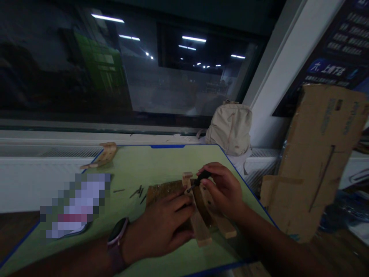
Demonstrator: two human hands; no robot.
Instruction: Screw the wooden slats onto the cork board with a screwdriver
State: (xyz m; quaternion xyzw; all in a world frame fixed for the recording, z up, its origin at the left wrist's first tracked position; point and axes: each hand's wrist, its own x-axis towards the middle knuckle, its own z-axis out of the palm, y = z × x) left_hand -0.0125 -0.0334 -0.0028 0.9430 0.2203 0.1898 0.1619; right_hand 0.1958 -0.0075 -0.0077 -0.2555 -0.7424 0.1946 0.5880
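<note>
My right hand (223,188) grips the black handle of a screwdriver (204,176), its thin shaft slanting down to the left. The shaft's tip meets the upper part of a pale wooden piece (201,230). Wrapped against that piece from the left, my left hand (170,215) holds it, with the fingertips close to the tip. Just to the right, beneath my right hand, lies a second wooden piece (226,227) with dark holes. Both rest over a brown, shiny, tape-covered slab (161,191), partly hidden by my left hand.
Several thin dark screws or bolts (139,191) lie left of the slab on the green, blue-edged table (138,161). Another wooden piece (106,154) sits at the far left corner. A pixelated item (83,202) is at left. Beyond stand a beige backpack (230,127) and cardboard (319,154).
</note>
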